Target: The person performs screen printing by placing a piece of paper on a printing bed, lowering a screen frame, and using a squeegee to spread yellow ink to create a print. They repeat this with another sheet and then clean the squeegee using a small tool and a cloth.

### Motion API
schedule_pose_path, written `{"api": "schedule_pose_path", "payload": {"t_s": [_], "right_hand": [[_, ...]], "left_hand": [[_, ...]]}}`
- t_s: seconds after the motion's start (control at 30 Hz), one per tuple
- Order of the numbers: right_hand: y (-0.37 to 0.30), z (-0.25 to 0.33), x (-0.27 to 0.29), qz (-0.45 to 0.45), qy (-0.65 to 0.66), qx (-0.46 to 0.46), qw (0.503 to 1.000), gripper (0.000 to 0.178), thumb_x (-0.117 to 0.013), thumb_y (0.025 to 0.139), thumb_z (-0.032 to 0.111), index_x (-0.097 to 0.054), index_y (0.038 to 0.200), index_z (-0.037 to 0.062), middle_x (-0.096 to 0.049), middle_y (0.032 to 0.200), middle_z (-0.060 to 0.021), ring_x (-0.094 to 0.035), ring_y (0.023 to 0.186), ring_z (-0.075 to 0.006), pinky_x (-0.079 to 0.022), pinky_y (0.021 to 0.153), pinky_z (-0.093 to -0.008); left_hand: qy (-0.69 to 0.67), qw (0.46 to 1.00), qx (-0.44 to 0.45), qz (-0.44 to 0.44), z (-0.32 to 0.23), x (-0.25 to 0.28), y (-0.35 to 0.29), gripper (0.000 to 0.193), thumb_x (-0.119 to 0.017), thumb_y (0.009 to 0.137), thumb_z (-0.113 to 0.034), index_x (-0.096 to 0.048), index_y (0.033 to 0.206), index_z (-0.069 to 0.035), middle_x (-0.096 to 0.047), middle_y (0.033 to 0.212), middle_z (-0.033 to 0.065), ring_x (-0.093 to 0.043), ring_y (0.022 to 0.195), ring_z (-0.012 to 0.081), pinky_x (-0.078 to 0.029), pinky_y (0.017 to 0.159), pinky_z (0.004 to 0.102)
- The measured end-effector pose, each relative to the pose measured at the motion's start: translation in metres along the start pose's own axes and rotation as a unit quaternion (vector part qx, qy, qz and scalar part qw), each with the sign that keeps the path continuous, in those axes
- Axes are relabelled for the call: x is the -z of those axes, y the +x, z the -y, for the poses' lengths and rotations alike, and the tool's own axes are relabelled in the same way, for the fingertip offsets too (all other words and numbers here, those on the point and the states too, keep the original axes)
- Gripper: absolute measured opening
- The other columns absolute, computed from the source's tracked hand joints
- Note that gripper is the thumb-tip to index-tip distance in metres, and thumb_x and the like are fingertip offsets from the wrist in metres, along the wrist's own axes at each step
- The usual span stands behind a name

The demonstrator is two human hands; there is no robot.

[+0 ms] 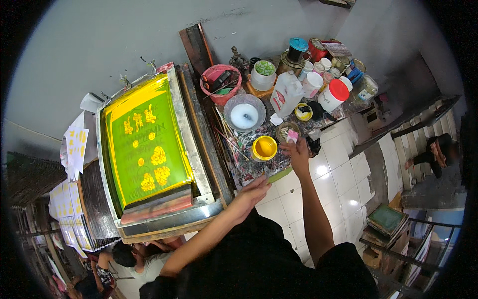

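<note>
My right hand [298, 155] reaches over the front right of a paint-stained worktable. Its fingers are closed on a small pink-and-white piece [292, 136], whose kind I cannot make out, at the mouth of a round container [285, 130]. By the table's front edge, my left hand [253, 193] has its fingers stretched out, the tips beside a green strip [280, 174]. An open tub of yellow ink [264, 148] stands between and beyond the hands. To the left lies a framed printing screen [132, 159] with yellow ink on its green mesh, a squeegee [157, 206] resting along its near end.
Behind the tub are a bowl of whitish liquid [244, 113], a pink basin with tools [219, 82] and a clear plastic jug [287, 94]. Several jars and cans crowd the back right, among them a red-lidded tub [333, 94]. People sit at lower left [149, 264] and far right.
</note>
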State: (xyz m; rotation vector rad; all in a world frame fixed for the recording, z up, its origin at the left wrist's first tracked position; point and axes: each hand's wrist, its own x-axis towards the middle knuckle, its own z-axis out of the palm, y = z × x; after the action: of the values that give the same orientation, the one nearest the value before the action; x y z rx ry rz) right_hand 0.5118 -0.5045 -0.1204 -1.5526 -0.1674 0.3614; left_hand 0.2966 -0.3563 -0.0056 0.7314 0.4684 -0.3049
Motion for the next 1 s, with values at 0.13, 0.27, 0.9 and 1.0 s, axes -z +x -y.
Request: {"api": "schedule_pose_path", "payload": {"t_s": [0.13, 0.27, 0.9, 1.0], "right_hand": [[0.029, -0.011, -0.022, 0.055, 0.052, 0.013, 0.997, 0.031, -0.053, 0.109, 0.024, -0.045, 0.125, -0.0014, -0.071, 0.116, -0.0198, -0.072, 0.102, -0.0245, -0.056, 0.089, -0.0341], [0.035, -0.021, -0.026, 0.066, -0.044, -0.006, 0.997, 0.029, -0.054, 0.108, 0.024, -0.052, 0.123, -0.0003, -0.066, 0.118, -0.0123, -0.062, 0.11, -0.0169, -0.048, 0.097, -0.0323], [-0.101, 0.175, -0.092, 0.03, 0.039, 0.103, 0.993, 0.027, -0.051, 0.11, 0.02, -0.049, 0.13, 0.0027, -0.069, 0.118, -0.0161, -0.067, 0.106, -0.0202, -0.051, 0.098, -0.0352], [-0.116, 0.197, -0.126, 0.074, 0.056, 0.101, 0.991, 0.025, -0.05, 0.11, 0.019, -0.049, 0.127, 0.0007, -0.07, 0.116, -0.017, -0.068, 0.105, -0.02, -0.05, 0.098, -0.0336]], "left_hand": [[0.009, 0.995, -0.014, -0.095, 0.024, -0.004, 0.07, 0.1, -0.066, 0.097, -0.022, 0.007, 0.164, -0.004, -0.003, 0.173, 0.0157, -0.008, 0.159, 0.0245, -0.009, 0.128, 0.0396], [0.054, 0.99, -0.033, -0.123, 0.033, -0.001, 0.096, 0.108, -0.068, 0.094, -0.02, 0.015, 0.163, -0.007, 0.008, 0.173, 0.0152, 0.003, 0.16, 0.0251, -0.003, 0.128, 0.0374], [0.367, 0.79, -0.392, -0.297, -0.076, -0.041, -0.02, 0.083, -0.082, 0.082, -0.002, -0.031, 0.147, 0.001, -0.045, 0.146, 0.0246, -0.047, 0.138, 0.0347, -0.039, 0.115, 0.0463], [0.169, 0.859, -0.455, -0.166, -0.102, -0.036, -0.044, 0.06, -0.075, 0.085, 0.01, -0.038, 0.131, -0.002, -0.072, 0.109, 0.0157, -0.071, 0.103, 0.0243, -0.056, 0.095, 0.0354]]}}
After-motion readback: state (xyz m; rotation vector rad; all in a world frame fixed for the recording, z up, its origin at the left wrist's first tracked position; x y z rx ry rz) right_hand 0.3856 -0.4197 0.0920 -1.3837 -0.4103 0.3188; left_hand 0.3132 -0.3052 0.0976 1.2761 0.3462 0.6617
